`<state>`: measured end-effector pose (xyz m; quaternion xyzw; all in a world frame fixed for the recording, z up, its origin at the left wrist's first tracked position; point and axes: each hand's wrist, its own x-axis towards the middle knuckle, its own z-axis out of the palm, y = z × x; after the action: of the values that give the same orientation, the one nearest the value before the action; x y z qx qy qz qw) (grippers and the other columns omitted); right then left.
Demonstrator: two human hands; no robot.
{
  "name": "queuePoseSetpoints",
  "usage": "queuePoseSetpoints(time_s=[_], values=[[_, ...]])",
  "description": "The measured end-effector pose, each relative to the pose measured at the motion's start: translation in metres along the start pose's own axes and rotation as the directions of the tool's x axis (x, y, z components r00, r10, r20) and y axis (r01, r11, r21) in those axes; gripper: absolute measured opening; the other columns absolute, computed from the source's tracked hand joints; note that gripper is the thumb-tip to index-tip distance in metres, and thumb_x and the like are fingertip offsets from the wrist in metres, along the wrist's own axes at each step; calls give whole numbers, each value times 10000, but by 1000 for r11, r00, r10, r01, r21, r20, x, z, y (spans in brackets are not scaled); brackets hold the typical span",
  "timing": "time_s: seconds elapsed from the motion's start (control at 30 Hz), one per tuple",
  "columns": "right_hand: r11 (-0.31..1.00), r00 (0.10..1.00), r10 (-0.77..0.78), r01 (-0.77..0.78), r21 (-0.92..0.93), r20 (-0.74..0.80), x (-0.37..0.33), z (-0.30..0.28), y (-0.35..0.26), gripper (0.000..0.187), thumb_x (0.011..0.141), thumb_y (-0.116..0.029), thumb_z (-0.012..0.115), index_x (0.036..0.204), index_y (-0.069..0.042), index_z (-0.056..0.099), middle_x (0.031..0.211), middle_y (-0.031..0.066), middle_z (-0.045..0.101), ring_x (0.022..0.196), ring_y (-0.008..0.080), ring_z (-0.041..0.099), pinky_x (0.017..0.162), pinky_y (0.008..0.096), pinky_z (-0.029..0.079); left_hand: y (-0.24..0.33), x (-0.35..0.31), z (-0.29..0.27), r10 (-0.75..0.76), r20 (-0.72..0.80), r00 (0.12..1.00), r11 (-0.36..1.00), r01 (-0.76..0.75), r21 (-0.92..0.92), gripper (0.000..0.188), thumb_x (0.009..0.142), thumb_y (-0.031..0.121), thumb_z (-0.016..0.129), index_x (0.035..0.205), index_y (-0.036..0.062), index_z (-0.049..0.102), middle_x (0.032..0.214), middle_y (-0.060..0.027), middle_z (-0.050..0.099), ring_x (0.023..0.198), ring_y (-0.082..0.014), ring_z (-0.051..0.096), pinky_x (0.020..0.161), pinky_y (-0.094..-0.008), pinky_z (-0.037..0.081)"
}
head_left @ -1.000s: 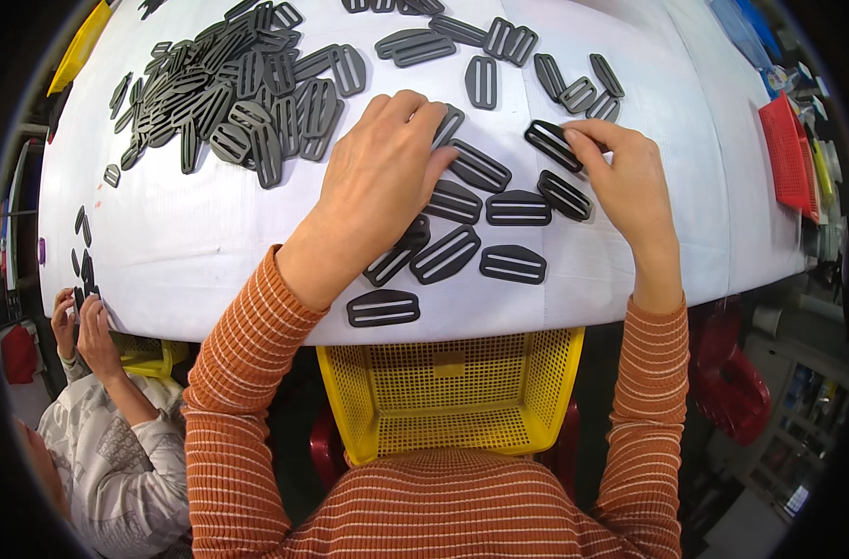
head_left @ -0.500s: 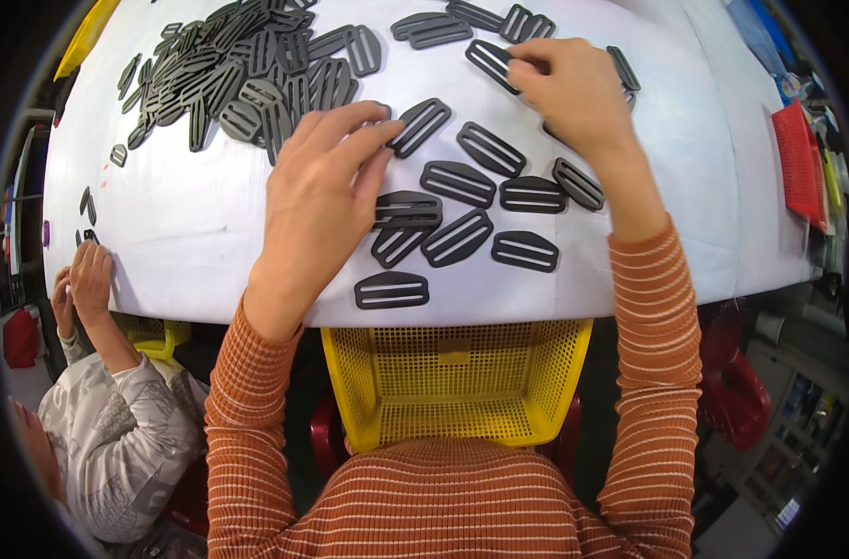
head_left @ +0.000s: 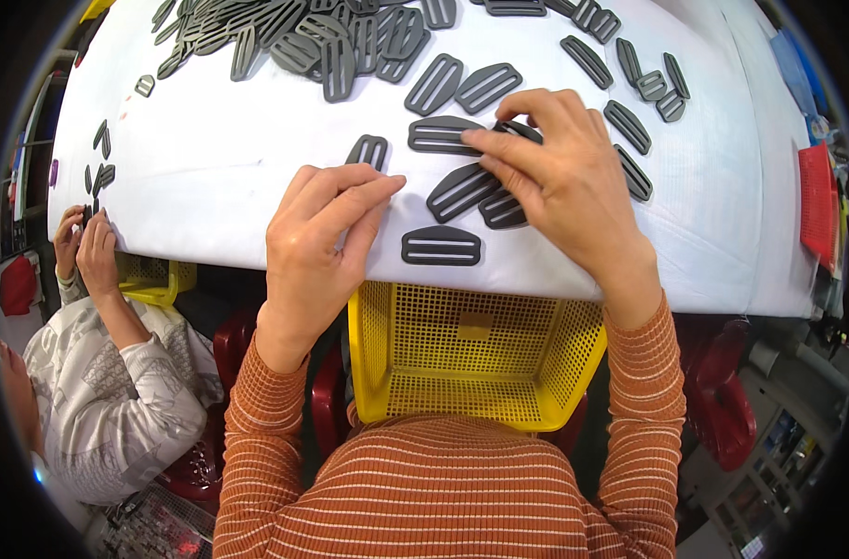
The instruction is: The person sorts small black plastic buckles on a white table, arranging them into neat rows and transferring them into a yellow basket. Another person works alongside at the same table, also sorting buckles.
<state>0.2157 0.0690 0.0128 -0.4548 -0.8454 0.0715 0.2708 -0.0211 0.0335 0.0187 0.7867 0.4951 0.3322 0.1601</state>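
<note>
My left hand (head_left: pixel 320 244) hovers over the near table edge, its fingers stretched out and nothing visible between them. A black slotted slide buckle (head_left: pixel 369 149) lies just beyond its fingertips. My right hand (head_left: pixel 566 177) is over a loose cluster of the same buckles, thumb and index finger apart. Its index fingertip touches the right end of a flat buckle (head_left: pixel 438 134). Another black buckle (head_left: pixel 520 130) shows partly behind the fingers. Below the hand, one buckle (head_left: pixel 459 192) overlaps another (head_left: pixel 502 211), which the hand partly covers. A single buckle (head_left: pixel 441 247) lies nearest the edge.
A large heap of buckles (head_left: pixel 336 47) fills the far left of the white table (head_left: pixel 229 191); several more lie at the far right. Under the edge hangs a yellow basket (head_left: pixel 474 391). A red basket (head_left: pixel 819 210) stands right. A co-worker (head_left: pixel 117 401) handles small dark pieces at left.
My right hand has come nearer and lower, leaving the far buckle it was at. My left hand has moved off the buckle it was touching. The view has shifted, and several buckles lie differently.
</note>
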Motion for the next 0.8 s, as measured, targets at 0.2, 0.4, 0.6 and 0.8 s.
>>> queuePoseSetpoints(time_s=[0.2,0.4,0.6,0.8], values=[[994,996,76,-80,-72,-51,-31,-27,6,248,762,-141,767,1009,-125,746,1015,-4,623,941,205,542,799,352,411,-2,-20,-11,18,2,1000,1000,-18,21,312,718,-92,721,997,45,752,914,-67,681,778,-209,586,653,-302,489],[975,990,140,-143,-173,-32,-76,-30,-25,318,726,-133,786,1041,-124,745,1030,13,634,944,238,554,812,373,406,-3,-27,-2,85,28,996,996,-84,-38,306,713,-76,733,996,40,749,923,-61,685,766,-201,580,626,-295,481],[953,961,250,-265,-144,-114,-96,-39,-20,332,697,-55,791,1020,-123,754,967,5,661,907,223,554,800,344,420,1,-24,6,119,12,993,992,-118,-44,299,704,-67,744,982,42,747,915,-56,686,763,-203,581,624,-297,484],[977,979,182,-190,-92,-90,-92,-16,-32,349,731,-118,782,1077,-128,738,1098,-22,673,1018,220,550,874,355,409,27,-22,25,186,44,982,982,-187,35,305,718,33,789,1020,67,756,951,-42,681,796,-201,579,681,-313,488]])
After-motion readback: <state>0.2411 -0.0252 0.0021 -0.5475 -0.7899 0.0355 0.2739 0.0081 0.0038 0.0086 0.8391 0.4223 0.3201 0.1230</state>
